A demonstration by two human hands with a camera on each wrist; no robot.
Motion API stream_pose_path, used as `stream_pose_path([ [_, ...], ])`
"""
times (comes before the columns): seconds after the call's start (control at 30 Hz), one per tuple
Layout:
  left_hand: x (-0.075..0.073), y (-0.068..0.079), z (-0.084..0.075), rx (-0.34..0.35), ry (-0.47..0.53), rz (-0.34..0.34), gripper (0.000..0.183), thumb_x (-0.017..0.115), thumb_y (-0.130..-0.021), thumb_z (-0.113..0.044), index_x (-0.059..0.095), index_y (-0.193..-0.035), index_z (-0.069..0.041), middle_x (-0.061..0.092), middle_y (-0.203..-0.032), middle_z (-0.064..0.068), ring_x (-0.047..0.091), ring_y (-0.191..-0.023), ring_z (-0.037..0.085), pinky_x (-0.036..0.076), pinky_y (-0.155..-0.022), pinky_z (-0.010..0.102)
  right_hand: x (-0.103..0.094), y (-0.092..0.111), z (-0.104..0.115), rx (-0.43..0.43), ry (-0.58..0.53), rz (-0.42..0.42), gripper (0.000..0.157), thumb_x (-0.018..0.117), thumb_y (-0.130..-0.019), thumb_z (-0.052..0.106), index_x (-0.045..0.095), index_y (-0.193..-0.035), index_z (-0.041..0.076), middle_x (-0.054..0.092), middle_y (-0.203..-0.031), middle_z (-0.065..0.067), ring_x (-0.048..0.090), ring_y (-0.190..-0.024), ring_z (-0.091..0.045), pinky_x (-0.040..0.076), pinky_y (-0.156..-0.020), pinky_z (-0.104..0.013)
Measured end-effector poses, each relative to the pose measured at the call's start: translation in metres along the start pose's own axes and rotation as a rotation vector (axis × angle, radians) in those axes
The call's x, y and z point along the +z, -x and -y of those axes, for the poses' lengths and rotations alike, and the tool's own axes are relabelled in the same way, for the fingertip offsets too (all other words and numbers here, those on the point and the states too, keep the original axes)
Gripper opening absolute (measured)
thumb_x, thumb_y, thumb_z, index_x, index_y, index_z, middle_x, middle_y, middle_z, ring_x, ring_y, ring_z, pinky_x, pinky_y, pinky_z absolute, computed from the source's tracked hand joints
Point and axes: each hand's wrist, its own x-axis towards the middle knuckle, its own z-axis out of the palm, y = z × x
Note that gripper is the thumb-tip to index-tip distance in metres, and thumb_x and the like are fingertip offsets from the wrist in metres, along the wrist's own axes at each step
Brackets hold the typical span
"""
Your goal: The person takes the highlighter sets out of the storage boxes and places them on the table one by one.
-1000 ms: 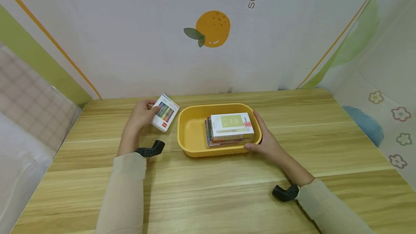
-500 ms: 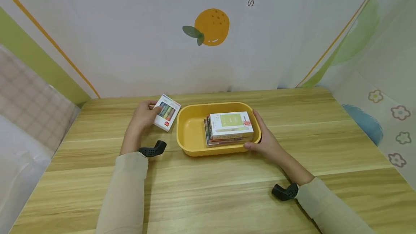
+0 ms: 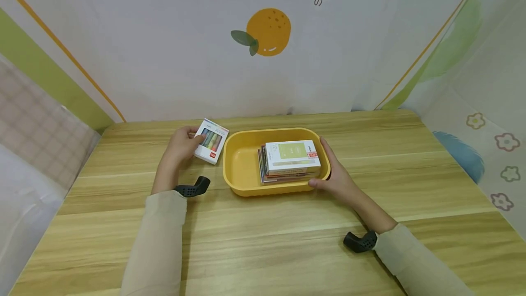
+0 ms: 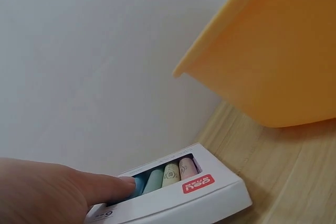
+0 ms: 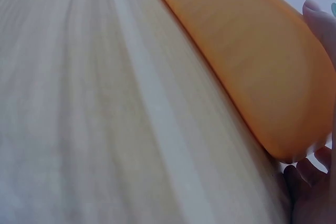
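Note:
My left hand point(image 3: 181, 146) holds a small white box point(image 3: 212, 141) with its thumb on the window in the front. Pastel-coloured sticks point(image 4: 171, 174) show through that window in the left wrist view. The box stands tilted just left of a yellow plastic bin point(image 3: 244, 189). My right hand point(image 3: 340, 182) grips the bin's right end, thumb at the front rim and fingers round the outer wall; in the right wrist view some fingertips lie near its base. Inside the bin's right half, a white-and-green box point(image 3: 292, 156) tops a stack of thin boxes or booklets point(image 3: 283, 179), whose kind I cannot tell.
The wooden table point(image 3: 263, 250) extends in front of the bin and to both sides. A white fabric backdrop point(image 3: 176, 58) with a printed orange hangs along its back edge. A blue rounded object point(image 3: 460, 156) is beyond the right edge.
My left hand has shifted slightly right with the white box, bringing it a little closer to the bin. The right hand keeps its grip, and the view has tilted slightly.

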Motion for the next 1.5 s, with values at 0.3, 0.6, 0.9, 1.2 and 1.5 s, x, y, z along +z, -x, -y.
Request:
stream_pose_path([
  [0.3, -0.001, -0.002, 0.004, 0.006, -0.003, -0.008, 0.051, 0.051, -0.105, -0.027, 0.044, -0.146, 0.001, 0.053, -0.125, 0.021, 0.054, -0.089, 0.021, 0.048, -0.060, 0.023, 0.002, -0.002, 0.001, -0.017, -0.032, 0.007, 0.121, 0.085, -0.080, 0.043, -0.001, -0.164, 0.028, 0.018, -0.169, -0.014, 0.039, -0.145, -0.037, 0.040, -0.098, -0.008],
  [0.6, 0.001, -0.002, 0.005, 0.016, 0.014, 0.009, 0.052, 0.051, -0.105, -0.028, 0.044, -0.147, 0.003, 0.054, -0.125, 0.021, 0.056, -0.089, 0.019, 0.049, -0.061, 0.022, 0.003, 0.001, -0.002, -0.043, -0.054, 0.039, 0.117, 0.085, -0.081, 0.037, 0.003, -0.163, 0.031, 0.017, -0.168, -0.015, 0.038, -0.143, -0.039, 0.044, -0.097, -0.011],
  [0.9, 0.002, -0.005, 0.006, 0.018, 0.047, 0.022, 0.051, 0.051, -0.105, -0.027, 0.044, -0.147, 0.002, 0.055, -0.121, 0.019, 0.056, -0.080, 0.015, 0.049, -0.057, 0.023, 0.003, 0.007, 0.000, -0.044, -0.047, 0.029, 0.117, 0.086, -0.081, 0.032, 0.002, -0.163, 0.033, 0.026, -0.164, -0.019, 0.049, -0.134, -0.039, 0.050, -0.092, -0.016],
  [1.2, 0.003, -0.007, 0.007, 0.015, 0.047, 0.020, 0.051, 0.051, -0.105, -0.027, 0.044, -0.147, 0.001, 0.056, -0.119, 0.019, 0.057, -0.078, 0.014, 0.050, -0.056, 0.023, 0.008, 0.022, 0.008, -0.041, 0.020, 0.003, 0.119, 0.087, -0.079, 0.029, 0.003, -0.163, 0.033, 0.026, -0.164, -0.019, 0.053, -0.130, -0.037, 0.050, -0.090, -0.016],
  [1.5, 0.005, -0.007, 0.010, 0.000, 0.063, 0.023, 0.050, 0.051, -0.105, -0.026, 0.044, -0.147, 0.002, 0.056, -0.124, 0.021, 0.057, -0.076, 0.014, 0.051, -0.055, 0.020, 0.013, 0.033, 0.010, -0.036, 0.002, 0.002, 0.121, 0.088, -0.078, 0.028, 0.002, -0.163, 0.031, 0.023, -0.165, -0.019, 0.049, -0.135, -0.039, 0.049, -0.094, -0.015],
])
